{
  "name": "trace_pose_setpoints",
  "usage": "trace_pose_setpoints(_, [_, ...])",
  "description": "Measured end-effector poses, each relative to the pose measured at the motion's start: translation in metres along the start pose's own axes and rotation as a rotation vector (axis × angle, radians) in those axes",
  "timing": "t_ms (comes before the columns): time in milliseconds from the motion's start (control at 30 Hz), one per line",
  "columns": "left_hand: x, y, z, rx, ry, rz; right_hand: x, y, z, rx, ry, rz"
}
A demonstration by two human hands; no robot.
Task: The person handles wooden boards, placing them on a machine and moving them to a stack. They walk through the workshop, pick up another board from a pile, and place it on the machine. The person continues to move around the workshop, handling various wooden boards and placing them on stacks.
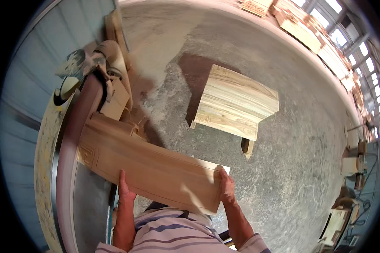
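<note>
A long wooden panel lies across in front of my body, with a carved scroll corner and a thin grooved line on its face. Its left end meets the brownish belt of a belt sander. My left hand grips the near edge left of the middle, thumb on top and fingers hidden beneath. At the right end my right hand is closed round the short edge, its thumb near the far corner. The panel's underside cannot be seen.
Ahead on the concrete floor, a stack of similar pale panels rests on a wooden support. Boards and dusty machine parts crowd the sander's far end. A metal wall runs along the left. Timber piles stand far right.
</note>
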State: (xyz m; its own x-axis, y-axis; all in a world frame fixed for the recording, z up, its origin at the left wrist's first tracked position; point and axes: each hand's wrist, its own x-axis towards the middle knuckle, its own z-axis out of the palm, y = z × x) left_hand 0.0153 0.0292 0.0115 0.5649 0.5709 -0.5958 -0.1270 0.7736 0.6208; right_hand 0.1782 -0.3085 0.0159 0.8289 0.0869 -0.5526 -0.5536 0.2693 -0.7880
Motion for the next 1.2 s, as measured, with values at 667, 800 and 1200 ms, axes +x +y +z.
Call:
trace_pose_setpoints(667, [0.003, -0.004, -0.028, 0.444, -0.125, 0.040, -0.038, -0.010, 0.003, -0.090, 0.021, -0.030])
trace_pose_setpoints(800, [0.016, -0.005, -0.068, 0.866, -0.153, 0.322, -0.028, 0.006, -0.003, 0.001, -0.037, 0.084])
trace_pose_setpoints(1200, [-0.049, 0.009, 0.073, 0.460, -0.137, 0.111, 0.032, 0.070, -0.037, 1.708, -0.888, 0.721])
